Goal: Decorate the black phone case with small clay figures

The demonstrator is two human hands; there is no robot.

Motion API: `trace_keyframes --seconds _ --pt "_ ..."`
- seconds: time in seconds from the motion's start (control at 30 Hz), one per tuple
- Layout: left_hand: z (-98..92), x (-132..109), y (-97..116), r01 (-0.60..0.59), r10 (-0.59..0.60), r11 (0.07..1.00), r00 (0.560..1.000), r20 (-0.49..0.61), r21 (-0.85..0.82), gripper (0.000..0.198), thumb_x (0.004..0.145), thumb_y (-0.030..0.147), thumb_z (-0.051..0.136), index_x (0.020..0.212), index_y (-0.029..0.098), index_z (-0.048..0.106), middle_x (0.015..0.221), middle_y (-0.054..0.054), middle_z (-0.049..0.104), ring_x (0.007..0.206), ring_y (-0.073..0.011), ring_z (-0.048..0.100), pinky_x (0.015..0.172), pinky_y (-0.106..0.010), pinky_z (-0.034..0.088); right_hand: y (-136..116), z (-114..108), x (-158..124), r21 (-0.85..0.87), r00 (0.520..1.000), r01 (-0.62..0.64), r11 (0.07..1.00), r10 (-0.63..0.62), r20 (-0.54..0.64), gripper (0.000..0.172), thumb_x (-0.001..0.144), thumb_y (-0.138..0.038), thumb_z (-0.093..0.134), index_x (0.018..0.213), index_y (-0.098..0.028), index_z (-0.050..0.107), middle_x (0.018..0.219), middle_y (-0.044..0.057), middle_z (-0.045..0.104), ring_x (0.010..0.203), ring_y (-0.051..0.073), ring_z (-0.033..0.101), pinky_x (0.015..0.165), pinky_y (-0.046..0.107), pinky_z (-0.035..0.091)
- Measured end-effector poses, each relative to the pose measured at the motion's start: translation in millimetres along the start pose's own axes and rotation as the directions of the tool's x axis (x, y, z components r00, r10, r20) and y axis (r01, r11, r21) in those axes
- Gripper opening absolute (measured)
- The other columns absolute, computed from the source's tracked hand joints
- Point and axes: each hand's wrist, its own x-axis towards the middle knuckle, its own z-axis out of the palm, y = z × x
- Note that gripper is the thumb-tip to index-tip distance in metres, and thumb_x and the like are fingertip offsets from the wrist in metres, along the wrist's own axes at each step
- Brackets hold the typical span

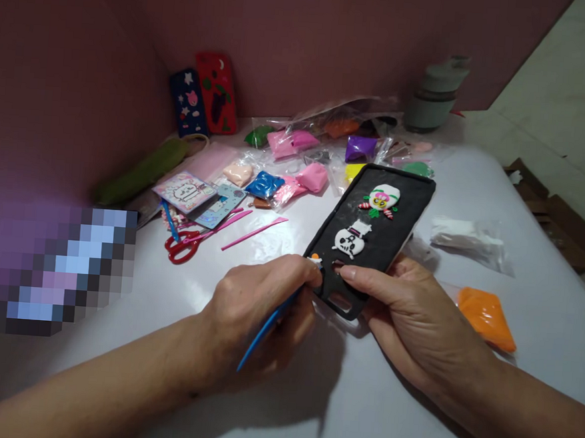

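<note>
A black phone case (340, 212) is tilted over the table, upside down toward me. Two clay figures decorate it: a white head with green and pink parts (384, 199) and a white character (349, 242). My right hand (414, 307) grips the case at its lower right, thumb on the surface beside an opening. My left hand (267, 297) is closed around a slim blue modelling tool (264, 337). Its fingertips meet the case's lower left edge, beside a small white and orange piece (316, 258). The tool's far end is hidden in the fingers.
Red-handled scissors (183, 248), pink modelling tools (254, 234) and illustrated cards (187, 190) lie to the left. Behind are several clay packets, including a blue one (265, 185). Two decorated cases (216, 93) lean on the wall. Orange clay (486, 319) and a white packet (466, 236) lie right.
</note>
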Motion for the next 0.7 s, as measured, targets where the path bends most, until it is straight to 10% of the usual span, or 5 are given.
trace_keyframes --seconds 0.53,0.7 --pt "-7.4 -1 0 0.017 -0.018 0.999 0.999 -0.036 -0.04 0.012 0.08 0.009 0.048 0.084 0.018 0.054 0.058 0.004 0.057 0.039 -0.0045 0.043 0.039 -0.018 0.035 -1 -2 1 0.064 0.998 -0.031 0.997 0.034 -0.048 0.027 0.069 -0.009 0.071 0.092 -0.024 0.072 0.087 0.001 0.076 0.079 0.019 0.068 0.074 0.032 0.054" --pt "-20.4 1 2 0.169 -0.191 0.952 0.98 -0.062 -0.256 0.01 0.08 0.01 0.052 0.083 0.018 0.057 0.057 0.005 0.055 0.042 -0.0057 0.049 0.038 -0.017 0.036 -5 -4 4 0.134 0.99 -0.085 0.987 0.099 -0.102 0.028 0.064 -0.006 0.074 0.088 -0.022 0.071 0.087 0.002 0.076 0.082 0.021 0.069 0.074 0.033 0.056"
